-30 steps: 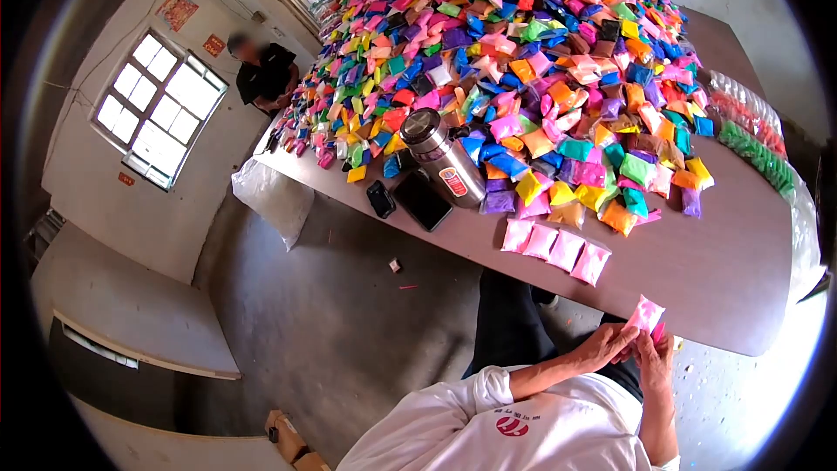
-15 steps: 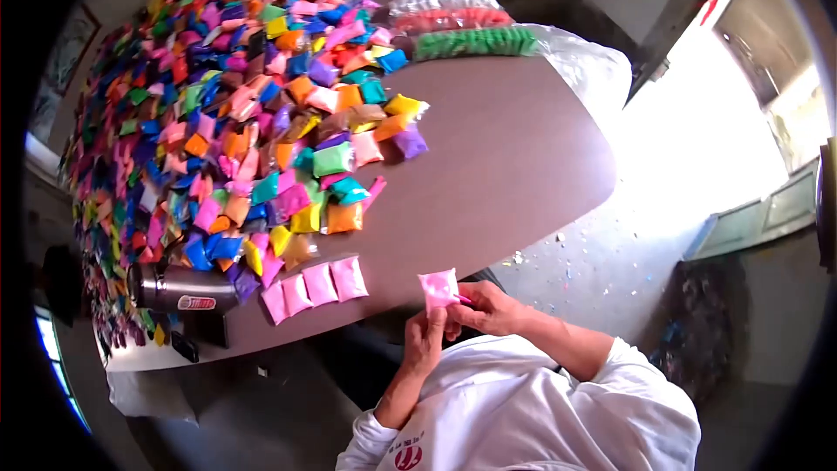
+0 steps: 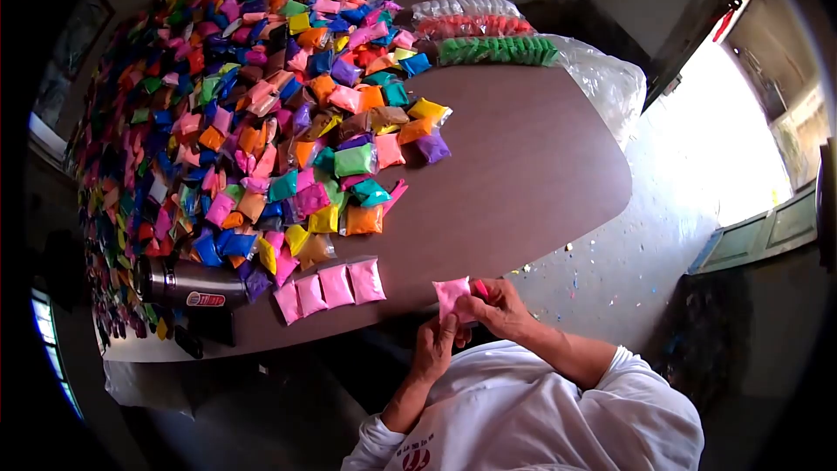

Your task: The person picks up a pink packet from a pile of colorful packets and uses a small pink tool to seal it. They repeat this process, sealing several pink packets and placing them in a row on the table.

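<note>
A pink packet (image 3: pixel 452 295) is held upright between both hands, just off the table's front edge. My left hand (image 3: pixel 433 347) pinches its bottom edge with the thumb in front. My right hand (image 3: pixel 499 308) grips its right side, and a small dark pink piece (image 3: pixel 480 288) shows between the fingers of that hand. Left of the hands, several light pink packets (image 3: pixel 336 284) lie side by side in a row on the brown table (image 3: pixel 514 157).
A large heap of colourful packets (image 3: pixel 253 122) covers the table's left side. A metal flask (image 3: pixel 187 286) lies by the front left edge. Clear bags of white, red and green items (image 3: pixel 497 51) are at the back. A doorway stands at the right.
The view has shifted, so the table sits slightly further right. My right hand has moved up along the packet's side, and the packet's face has turned a little.
</note>
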Available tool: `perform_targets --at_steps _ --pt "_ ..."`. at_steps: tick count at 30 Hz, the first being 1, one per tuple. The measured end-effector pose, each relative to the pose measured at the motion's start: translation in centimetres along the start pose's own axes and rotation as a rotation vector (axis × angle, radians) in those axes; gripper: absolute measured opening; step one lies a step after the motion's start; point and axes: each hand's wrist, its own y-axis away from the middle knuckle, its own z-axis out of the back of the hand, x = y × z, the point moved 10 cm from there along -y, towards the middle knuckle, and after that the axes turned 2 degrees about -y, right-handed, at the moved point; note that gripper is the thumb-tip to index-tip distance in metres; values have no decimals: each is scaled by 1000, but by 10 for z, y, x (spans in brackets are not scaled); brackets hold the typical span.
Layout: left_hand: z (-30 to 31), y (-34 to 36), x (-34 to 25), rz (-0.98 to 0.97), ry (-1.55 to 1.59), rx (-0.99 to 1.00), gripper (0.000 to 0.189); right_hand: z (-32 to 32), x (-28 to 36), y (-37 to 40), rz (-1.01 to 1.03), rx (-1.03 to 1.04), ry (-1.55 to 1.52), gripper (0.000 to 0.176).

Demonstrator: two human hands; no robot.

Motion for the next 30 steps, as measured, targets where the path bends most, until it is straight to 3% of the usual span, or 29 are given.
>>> perform_targets --at_steps 2,5,7,8,9,10,12,15,21,30 --pt "4 0 -1 21 -8 -27 45 -1 4 -2 23 -38 -3 19" --pt "1 0 4 38 64 15 38 12 -13 -4 -121 -185 -146 22" --pt "1 1 17 63 62 5 38 19 3 -7 84 -194 180 22" --pt "6 4 36 174 47 -63 40 25 0 -4 89 -229 206 21" --pt "9 2 18 132 -65 -80 42 25 7 -3 124 -265 219 20" --pt "3 -1 9 107 74 -22 43 24 -11 -6 -20 -276 -52 25" --pt "13 -2 15 95 85 -100 45 31 -25 -7 -147 -246 -39 36" --pt "15 -2 13 31 126 -68 42 21 -14 -8 -109 -86 211 26" --pt "9 3 20 79 142 -19 40 0 -16 -8 -117 39 -47 18" --pt "-1 4 12 70 123 45 36 5 -18 -6 -83 -80 -45 17"
